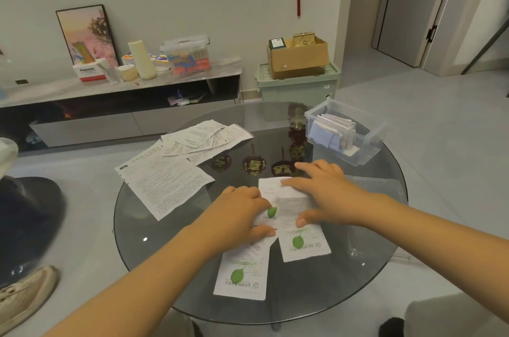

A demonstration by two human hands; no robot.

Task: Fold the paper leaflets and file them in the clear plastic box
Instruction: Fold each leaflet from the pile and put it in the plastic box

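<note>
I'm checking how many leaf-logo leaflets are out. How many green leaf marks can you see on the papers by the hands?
3. One green leaf beside the left hand fingers, one below the right hand thumb, one on the nearest leaflet. More may be hidden under the hands.

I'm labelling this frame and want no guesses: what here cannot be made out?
All in the head view:
- Leaflet crease: hidden under the left hand and right hand.
- Leaflet print, also on the loose pile: too small to read.
- How many folded papers stand in the clear box: they overlap, and the wall blurs them.
- Lid beside the right arm: the arm covers part of it.
</note>
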